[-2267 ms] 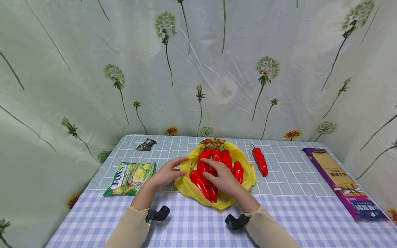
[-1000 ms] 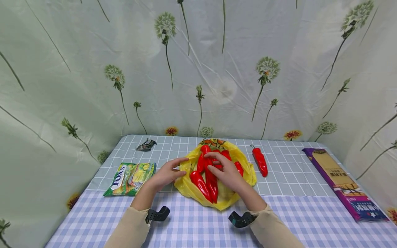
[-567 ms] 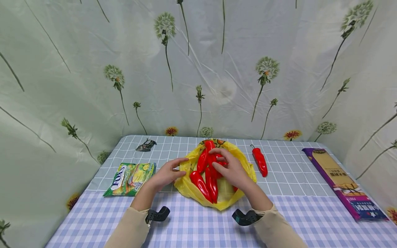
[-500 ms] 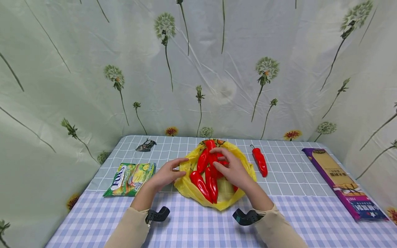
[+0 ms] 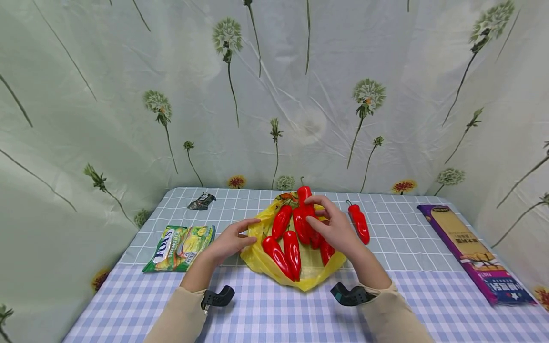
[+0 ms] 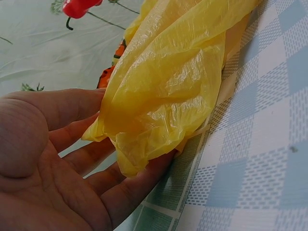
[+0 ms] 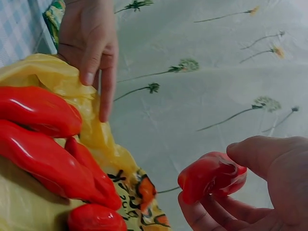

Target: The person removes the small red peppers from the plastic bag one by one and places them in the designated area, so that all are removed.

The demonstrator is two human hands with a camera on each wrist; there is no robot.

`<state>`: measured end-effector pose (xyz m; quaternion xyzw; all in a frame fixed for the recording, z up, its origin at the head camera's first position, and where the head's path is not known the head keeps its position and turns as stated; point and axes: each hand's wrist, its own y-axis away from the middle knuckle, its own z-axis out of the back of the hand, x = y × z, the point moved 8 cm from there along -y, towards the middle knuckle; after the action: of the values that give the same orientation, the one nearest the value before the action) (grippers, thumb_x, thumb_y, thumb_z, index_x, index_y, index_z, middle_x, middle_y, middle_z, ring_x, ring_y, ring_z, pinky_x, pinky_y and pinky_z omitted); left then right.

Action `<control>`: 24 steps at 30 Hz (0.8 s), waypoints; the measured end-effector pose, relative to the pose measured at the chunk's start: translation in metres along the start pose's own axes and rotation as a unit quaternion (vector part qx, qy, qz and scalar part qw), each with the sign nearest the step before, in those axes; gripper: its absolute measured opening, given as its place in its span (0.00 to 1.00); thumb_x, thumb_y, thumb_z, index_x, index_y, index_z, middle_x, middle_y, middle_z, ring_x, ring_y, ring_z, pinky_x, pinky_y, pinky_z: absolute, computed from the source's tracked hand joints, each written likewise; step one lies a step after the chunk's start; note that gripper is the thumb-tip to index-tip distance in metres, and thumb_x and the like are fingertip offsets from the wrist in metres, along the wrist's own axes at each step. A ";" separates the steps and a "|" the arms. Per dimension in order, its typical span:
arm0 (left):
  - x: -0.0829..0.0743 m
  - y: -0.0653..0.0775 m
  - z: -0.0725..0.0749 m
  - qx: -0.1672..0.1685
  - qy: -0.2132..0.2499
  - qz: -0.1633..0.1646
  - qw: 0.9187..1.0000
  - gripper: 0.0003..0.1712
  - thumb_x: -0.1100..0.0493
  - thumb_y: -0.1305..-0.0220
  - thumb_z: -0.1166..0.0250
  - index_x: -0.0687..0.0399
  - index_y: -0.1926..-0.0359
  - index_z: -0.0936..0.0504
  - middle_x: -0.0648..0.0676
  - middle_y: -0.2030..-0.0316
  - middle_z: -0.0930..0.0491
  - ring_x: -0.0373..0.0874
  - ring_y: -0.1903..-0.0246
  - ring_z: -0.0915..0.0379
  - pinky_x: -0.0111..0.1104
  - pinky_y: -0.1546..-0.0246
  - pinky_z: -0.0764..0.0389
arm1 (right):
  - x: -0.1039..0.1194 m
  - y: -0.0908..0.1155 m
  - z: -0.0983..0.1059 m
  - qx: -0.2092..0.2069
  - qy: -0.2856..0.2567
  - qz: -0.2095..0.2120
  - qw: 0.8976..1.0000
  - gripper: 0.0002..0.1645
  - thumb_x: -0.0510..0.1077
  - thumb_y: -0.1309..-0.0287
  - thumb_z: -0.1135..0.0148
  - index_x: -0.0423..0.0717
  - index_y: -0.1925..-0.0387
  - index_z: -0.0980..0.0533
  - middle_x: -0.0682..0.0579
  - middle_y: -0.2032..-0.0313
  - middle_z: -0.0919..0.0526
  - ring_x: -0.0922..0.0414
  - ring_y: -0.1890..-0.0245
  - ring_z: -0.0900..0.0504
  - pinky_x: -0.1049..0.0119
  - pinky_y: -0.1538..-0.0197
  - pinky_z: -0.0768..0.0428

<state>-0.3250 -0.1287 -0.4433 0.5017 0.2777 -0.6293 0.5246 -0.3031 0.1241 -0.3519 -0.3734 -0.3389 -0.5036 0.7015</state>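
Observation:
My right hand (image 5: 335,229) pinches a glossy red chili pepper (image 5: 304,194) between thumb and fingers, over the far right part of a yellow plastic bag (image 5: 310,284). The pepper's stem points up and away; in the right wrist view its blunt end (image 7: 211,178) shows between the fingers. Several more red peppers (image 5: 278,257) lie in the spread mouth of the bag. At the bag's left edge my left hand (image 5: 230,239) rests with fingers loosely extended. The left wrist view shows those fingers against the crumpled yellow plastic (image 6: 163,96), which hides some fingertips.
One red pepper (image 5: 359,224) lies right of the bag on the grey grid cloth. A green FOX'S packet (image 5: 182,247) and a small black packet (image 5: 202,200) lie left. A long purple-and-tan pasta pack (image 5: 472,252) lies far right. A flowered curtain (image 5: 274,95) stands behind.
My right hand has moved right and away with a pepper, which now stands higher over the bag. Peppers it had covered show again. My left hand has stayed at the bag's edge.

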 end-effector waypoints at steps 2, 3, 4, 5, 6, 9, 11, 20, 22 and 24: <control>0.000 0.000 0.000 0.000 0.000 -0.001 1.000 0.29 0.58 0.33 0.36 0.39 0.32 0.28 0.55 0.30 0.31 0.51 0.43 0.24 0.37 0.55 0.16 | 0.000 0.000 0.005 -0.003 -0.004 -0.002 1.000 0.27 0.39 0.37 0.36 0.57 0.39 0.30 0.46 0.35 0.27 0.41 0.39 0.24 0.50 0.50 0.15; 0.000 0.000 0.000 0.000 0.000 -0.001 1.000 0.29 0.58 0.33 0.36 0.39 0.32 0.28 0.55 0.30 0.31 0.51 0.43 0.24 0.37 0.54 0.16 | 0.000 0.000 0.007 -0.005 -0.006 -0.004 1.000 0.27 0.40 0.37 0.36 0.56 0.39 0.31 0.46 0.35 0.27 0.41 0.39 0.24 0.50 0.50 0.15; 0.000 0.000 0.000 0.000 0.001 0.000 1.000 0.29 0.58 0.33 0.36 0.39 0.32 0.28 0.55 0.30 0.31 0.51 0.43 0.24 0.37 0.54 0.16 | 0.000 0.000 0.010 -0.007 -0.007 -0.007 1.000 0.27 0.40 0.37 0.36 0.56 0.39 0.31 0.46 0.35 0.28 0.41 0.39 0.24 0.50 0.50 0.15; 0.000 0.000 0.000 -0.001 0.001 0.000 1.000 0.29 0.59 0.32 0.36 0.39 0.32 0.28 0.55 0.30 0.31 0.51 0.43 0.24 0.38 0.54 0.16 | 0.000 0.001 0.012 -0.010 -0.007 -0.010 1.000 0.26 0.40 0.36 0.36 0.56 0.39 0.31 0.46 0.35 0.28 0.41 0.39 0.24 0.50 0.49 0.15; 0.000 0.001 0.000 -0.001 0.001 0.001 1.000 0.29 0.59 0.32 0.36 0.39 0.32 0.28 0.55 0.30 0.31 0.51 0.43 0.24 0.38 0.53 0.16 | 0.000 0.001 0.014 -0.012 -0.006 -0.013 1.000 0.26 0.40 0.36 0.36 0.56 0.39 0.31 0.47 0.35 0.28 0.41 0.39 0.24 0.50 0.49 0.15; -0.001 0.001 0.000 -0.002 0.002 0.003 1.000 0.29 0.59 0.32 0.36 0.40 0.32 0.28 0.55 0.30 0.31 0.51 0.43 0.24 0.38 0.53 0.16 | -0.001 0.002 0.022 -0.021 -0.004 -0.019 1.000 0.25 0.41 0.35 0.37 0.54 0.38 0.31 0.46 0.35 0.28 0.41 0.40 0.23 0.50 0.48 0.16; 0.000 0.001 0.000 -0.003 0.004 0.005 1.000 0.29 0.59 0.32 0.36 0.39 0.32 0.28 0.55 0.30 0.31 0.50 0.43 0.24 0.37 0.53 0.16 | -0.001 0.003 0.026 -0.026 -0.001 -0.020 0.999 0.25 0.42 0.35 0.37 0.52 0.38 0.32 0.45 0.35 0.28 0.41 0.41 0.22 0.50 0.48 0.16; -0.001 0.002 0.000 0.001 0.006 0.004 1.000 0.29 0.59 0.32 0.36 0.39 0.31 0.28 0.55 0.30 0.32 0.51 0.43 0.24 0.38 0.52 0.16 | -0.009 0.004 0.045 -0.044 0.010 -0.028 0.999 0.25 0.41 0.35 0.37 0.51 0.38 0.32 0.43 0.36 0.28 0.41 0.44 0.21 0.52 0.53 0.14; -0.001 0.001 -0.001 0.002 0.007 0.002 1.000 0.29 0.59 0.32 0.36 0.39 0.31 0.28 0.55 0.30 0.32 0.51 0.42 0.24 0.38 0.52 0.16 | -0.010 0.005 0.050 -0.049 0.013 -0.027 0.998 0.25 0.40 0.35 0.37 0.51 0.38 0.32 0.42 0.36 0.28 0.41 0.45 0.21 0.52 0.53 0.14; -0.001 0.001 -0.001 0.002 0.007 0.001 1.000 0.29 0.59 0.32 0.36 0.39 0.31 0.28 0.55 0.30 0.32 0.52 0.42 0.25 0.38 0.52 0.16 | -0.012 0.006 0.054 -0.054 0.015 -0.031 0.998 0.26 0.41 0.35 0.37 0.51 0.38 0.32 0.41 0.36 0.28 0.40 0.44 0.21 0.51 0.53 0.14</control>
<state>-0.3238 -0.1279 -0.4422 0.5074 0.2793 -0.6259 0.5222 -0.3057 0.1779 -0.3364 -0.3926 -0.3117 -0.5483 0.6693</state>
